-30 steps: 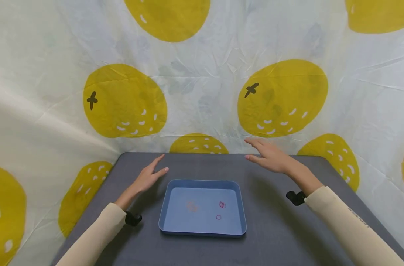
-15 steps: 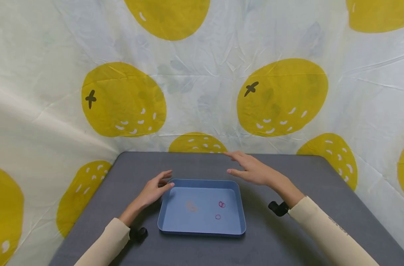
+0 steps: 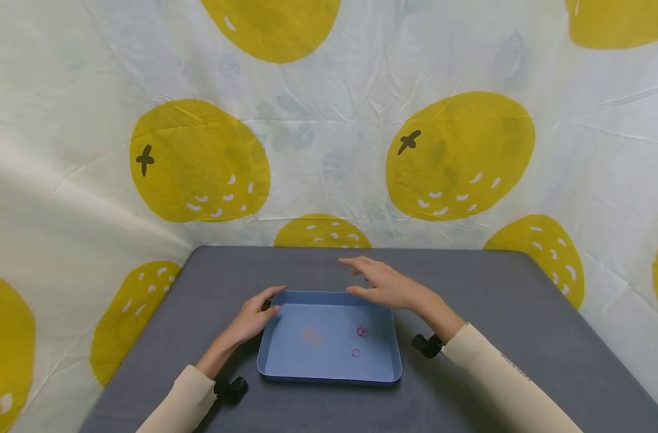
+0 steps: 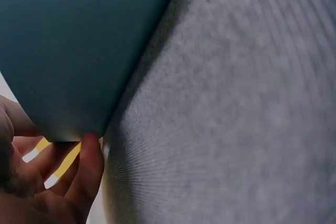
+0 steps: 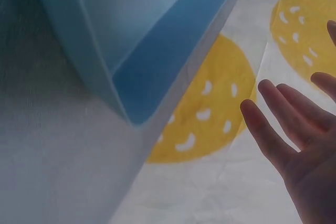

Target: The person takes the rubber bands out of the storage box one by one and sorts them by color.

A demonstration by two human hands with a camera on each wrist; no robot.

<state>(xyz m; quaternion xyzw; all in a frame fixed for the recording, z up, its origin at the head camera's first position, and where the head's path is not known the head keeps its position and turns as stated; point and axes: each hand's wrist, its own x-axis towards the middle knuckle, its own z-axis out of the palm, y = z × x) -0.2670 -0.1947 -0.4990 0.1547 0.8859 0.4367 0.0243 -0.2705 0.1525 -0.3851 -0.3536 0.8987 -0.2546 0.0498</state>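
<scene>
Seen from the head, a blue tray (image 3: 334, 364) sits on the grey worktop (image 3: 470, 282), at six o'clock from the middle of the view. I see the left hand (image 3: 246, 323) holding the tray's ten o'clock corner, thumb over the rim and fingers round the outside. The right hand (image 3: 391, 287) hangs above the one o'clock corner, fingers loosely spread, holding nothing. In the tray, some orange loops (image 3: 311, 335) lie together towards nine o'clock. A little cluster of pink loops (image 3: 362, 332) lies towards three o'clock, and a single pink loop (image 3: 356, 349) is near it, towards four. A pale cloth (image 3: 329, 162) with big yellow fruit hangs at twelve o'clock, behind the worktop.

At the left wrist, the hand comes in at seven o'clock, its fingers against the end of the tray, which fills the view towards eleven.

At the right wrist, the hand is at four o'clock, fingers wide apart and clear of the tray, whose near corner points towards seven.
</scene>
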